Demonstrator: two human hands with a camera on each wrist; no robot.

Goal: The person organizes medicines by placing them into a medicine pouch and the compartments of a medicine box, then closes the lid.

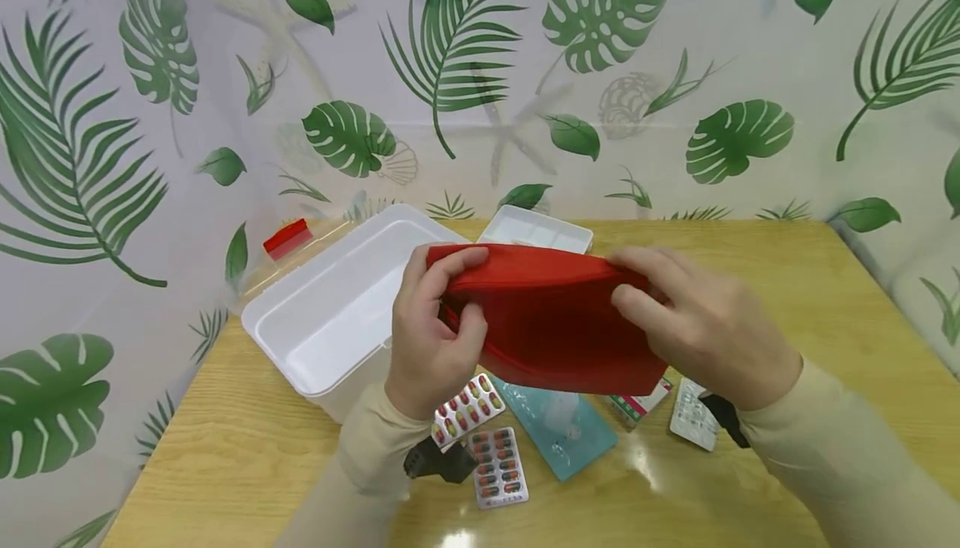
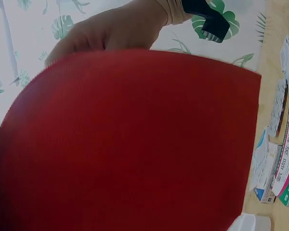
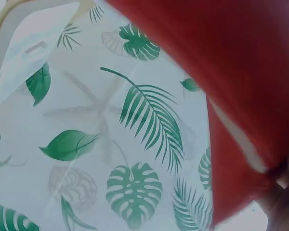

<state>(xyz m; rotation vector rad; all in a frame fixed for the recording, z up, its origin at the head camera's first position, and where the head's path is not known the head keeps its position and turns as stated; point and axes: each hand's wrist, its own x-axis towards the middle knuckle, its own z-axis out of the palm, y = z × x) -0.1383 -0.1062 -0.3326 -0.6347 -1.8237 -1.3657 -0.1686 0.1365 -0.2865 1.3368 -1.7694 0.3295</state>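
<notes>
A: Red pouch [image 1: 562, 323], where exactly?

B: Up off the table [image 1: 787, 306], to the right of the white box [image 1: 337, 315], our landmark. Both hands on it.

A: Grip?

B: Left hand [image 1: 438, 331] pinches the end nearest the box, thumb below, fingers over the upper edge. Right hand [image 1: 697, 323] pinches the end farther from the box, thumb on the near face. Clamped at both ends.

A: Why that way?

B: My reading: two-ended hold to spread the mouth and give a look inside; the dark red hollow faces the wearer. Cloth looks soft, so one hand alone might let it sag.

A: Arm pose?

B: Forearms come in from either side, hands level, wrists bent inward.

A: Further out?

B: White tray [image 1: 536, 229] right of the box's far end. Right of its near end, two capsule strips [image 1: 498, 469], then teal packet [image 1: 566, 431], small carton [image 1: 641, 402], pale blister strip [image 1: 695, 415] farthest. Perhaps laid there for easy reach. Red clasp [image 1: 287, 238] beyond the box's far-left side.
</notes>
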